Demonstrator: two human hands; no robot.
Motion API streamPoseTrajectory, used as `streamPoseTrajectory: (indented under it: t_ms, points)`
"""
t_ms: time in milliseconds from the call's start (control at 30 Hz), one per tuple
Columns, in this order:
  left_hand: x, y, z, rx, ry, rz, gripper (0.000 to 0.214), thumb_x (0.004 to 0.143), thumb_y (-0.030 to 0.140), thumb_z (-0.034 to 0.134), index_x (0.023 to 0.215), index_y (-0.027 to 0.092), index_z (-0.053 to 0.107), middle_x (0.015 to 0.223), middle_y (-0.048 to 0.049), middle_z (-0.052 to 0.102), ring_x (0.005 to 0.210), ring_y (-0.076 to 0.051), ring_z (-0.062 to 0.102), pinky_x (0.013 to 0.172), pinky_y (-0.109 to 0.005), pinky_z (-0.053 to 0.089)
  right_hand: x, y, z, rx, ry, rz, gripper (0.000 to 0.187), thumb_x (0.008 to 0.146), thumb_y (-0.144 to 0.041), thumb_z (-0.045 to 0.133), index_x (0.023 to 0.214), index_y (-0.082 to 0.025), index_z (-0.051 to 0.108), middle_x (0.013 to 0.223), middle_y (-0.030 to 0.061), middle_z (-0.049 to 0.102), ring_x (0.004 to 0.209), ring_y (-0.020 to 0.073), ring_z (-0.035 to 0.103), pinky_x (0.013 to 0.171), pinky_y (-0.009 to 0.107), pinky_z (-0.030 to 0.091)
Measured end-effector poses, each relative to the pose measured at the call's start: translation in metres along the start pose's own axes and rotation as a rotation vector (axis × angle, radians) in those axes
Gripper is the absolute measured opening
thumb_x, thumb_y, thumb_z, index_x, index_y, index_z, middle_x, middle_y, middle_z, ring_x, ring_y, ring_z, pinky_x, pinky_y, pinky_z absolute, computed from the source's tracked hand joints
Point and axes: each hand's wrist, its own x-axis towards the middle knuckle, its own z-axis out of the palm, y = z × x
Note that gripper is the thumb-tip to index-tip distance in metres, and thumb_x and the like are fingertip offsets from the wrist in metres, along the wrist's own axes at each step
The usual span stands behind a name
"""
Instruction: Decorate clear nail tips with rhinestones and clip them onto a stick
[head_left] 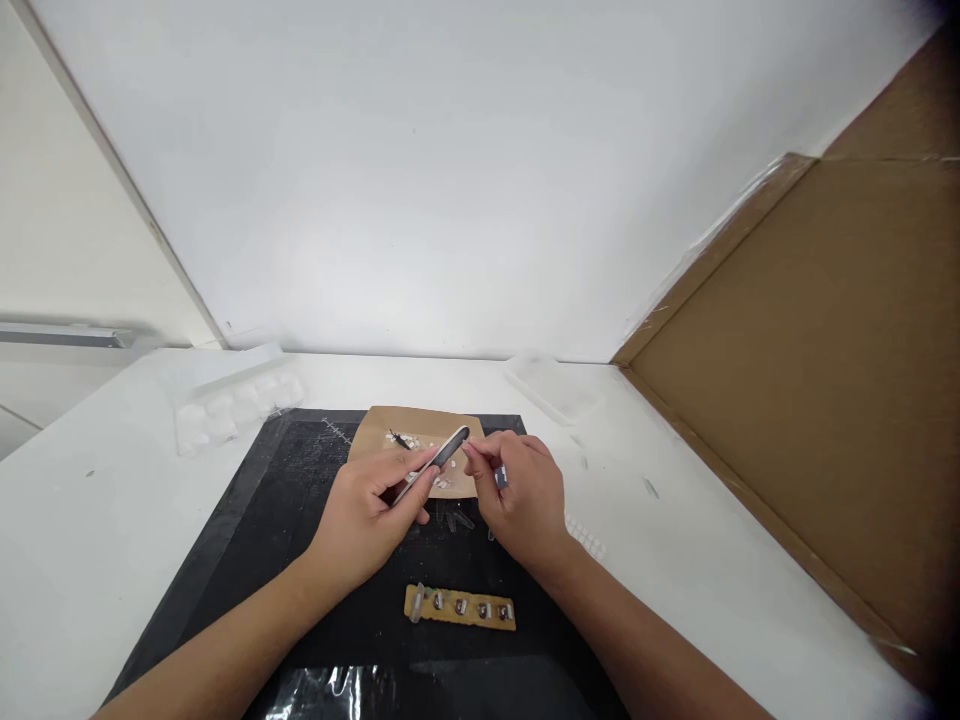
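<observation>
On black mat [285,520], near side: tan strip [450,612] with row of small metal pieces [484,610]. Farther out, above mat: file-like stick [452,448]. Likely light, stiff, gritty rather than slippery; hold by edges near lower end. Looks flat, narrow, round-tipped, dark grey face, pale edge. Left fingers [405,462] pinch lower part. Right fingers [484,462] pressed together by its tip, grey piece [501,477] showing just below; can't tell what's between them. Behind: tan tray [367,435] with white bits [411,441].
</observation>
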Motion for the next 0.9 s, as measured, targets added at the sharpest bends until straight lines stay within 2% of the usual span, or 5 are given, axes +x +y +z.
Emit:
streamPoseTrajectory:
  t_ms: [100,167,333,600,900]
  points:
    - [0.005,-0.007,-0.008,0.288,0.055,0.217,0.027,0.101,0.025,0.062,0.124,0.026,0.076,0.102,-0.0025,0.078,0.086,-0.016,0.075,0.078,-0.027,0.058,0.001,-0.001,-0.002,0.015,-0.010,0.080,0.017,0.104,-0.030,0.055,0.088,-0.024,0.057,0.072,-0.0010,0.067,0.063,0.0169,0.062,0.076,0.035,0.044]
    - [0.008,-0.013,-0.014,0.529,0.127,0.329,0.029,0.101,0.023,0.061,0.127,0.027,0.074,0.108,-0.0024,0.077,0.088,-0.017,0.074,0.078,-0.028,0.056,0.001,0.001,-0.001,0.042,-0.010,0.143,0.015,0.103,-0.032,0.054,0.090,-0.024,0.056,0.075,0.0005,0.068,0.066,0.0185,0.063,0.073,0.035,0.045]
    - [0.011,-0.025,-0.025,0.934,0.141,0.376,0.029,0.100,0.020,0.062,0.125,0.028,0.073,0.109,-0.0023,0.076,0.085,-0.020,0.070,0.071,-0.033,0.050,0.000,0.008,0.004,0.103,-0.061,0.211,0.013,0.102,-0.032,0.053,0.109,-0.023,0.051,0.082,0.0016,0.069,0.073,0.0212,0.066,0.074,0.037,0.049]
    - [0.015,-0.030,-0.026,0.928,0.042,0.394,0.025,0.100,0.020,0.062,0.121,0.023,0.075,0.104,-0.0058,0.075,0.095,-0.025,0.061,0.083,-0.040,0.053,0.000,0.005,0.003,0.109,-0.128,0.177,0.014,0.099,-0.030,0.059,0.110,-0.023,0.055,0.091,0.0035,0.072,0.084,0.0222,0.069,0.085,0.041,0.050]
    - [0.014,-0.028,-0.020,0.819,-0.013,0.407,0.018,0.102,0.024,0.060,0.107,0.021,0.077,0.099,-0.0079,0.074,0.098,-0.026,0.060,0.086,-0.040,0.055,0.001,0.008,0.001,0.147,-0.232,0.180,0.012,0.099,-0.030,0.060,0.108,-0.023,0.058,0.096,0.0032,0.074,0.080,0.0195,0.069,0.073,0.035,0.051]
